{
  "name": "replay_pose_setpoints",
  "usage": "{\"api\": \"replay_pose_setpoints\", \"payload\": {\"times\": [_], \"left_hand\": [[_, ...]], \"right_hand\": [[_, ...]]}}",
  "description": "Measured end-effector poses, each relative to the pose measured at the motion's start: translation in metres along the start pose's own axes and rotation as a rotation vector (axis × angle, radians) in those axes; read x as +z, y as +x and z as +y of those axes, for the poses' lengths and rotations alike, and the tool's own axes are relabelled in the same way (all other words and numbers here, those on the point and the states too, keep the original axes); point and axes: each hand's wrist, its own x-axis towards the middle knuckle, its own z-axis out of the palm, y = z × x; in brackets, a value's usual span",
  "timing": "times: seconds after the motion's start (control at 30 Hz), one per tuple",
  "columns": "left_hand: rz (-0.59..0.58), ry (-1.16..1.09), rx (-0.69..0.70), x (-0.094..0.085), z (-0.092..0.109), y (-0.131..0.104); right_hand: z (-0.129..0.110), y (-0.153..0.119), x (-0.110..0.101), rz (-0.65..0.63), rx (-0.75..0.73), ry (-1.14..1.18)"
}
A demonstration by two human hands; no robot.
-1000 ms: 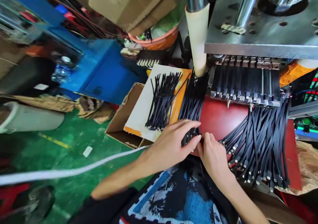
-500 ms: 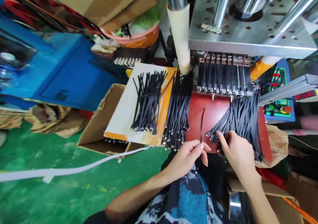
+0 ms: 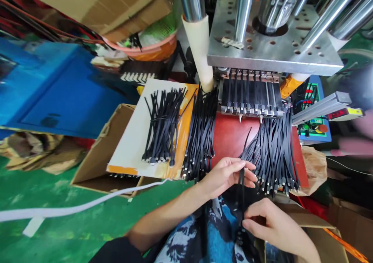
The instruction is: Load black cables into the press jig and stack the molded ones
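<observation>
My left hand is closed, thumb and fingers pinching a few thin black cables that hang down over my lap. My right hand is lower and to the right, its thumb and finger pinched at the lower end of these cables, which blur against the dark clothing. Just beyond my hands, a fanned pile of flat black cables with small metal plugs lies on the red board. A second bunch of cables lies to the left of the bare red patch.
A tied cable bundle rests on a white, orange-edged board over a cardboard box. Ahead stands a press with a steel plate above a mould block holding cables. A control box is at right.
My right hand has drawn back from the pile toward my lap and now grips cable ends. My left hand has moved slightly right, holding more than a single cable. The view has shifted.
</observation>
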Motion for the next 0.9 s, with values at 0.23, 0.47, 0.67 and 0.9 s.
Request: {"api": "replay_pose_setpoints", "payload": {"times": [0.23,0.47,0.67,0.9], "left_hand": [[0.047,0.780,-0.003,0.016,-0.005,-0.051],[0.172,1.095,0.377,0.029,0.052,-0.033],[0.097,1.026,0.523,0.036,0.093,-0.008],[0.035,0.918,0.537,0.036,0.091,-0.010]], "right_hand": [[0.006,0.050,-0.010,0.551,0.046,0.581],[-0.012,0.060,0.015,0.590,-0.122,0.397],[0.003,0.053,0.022,0.616,-0.242,0.186],[0.003,0.052,0.002,0.793,-0.298,0.214]]}}
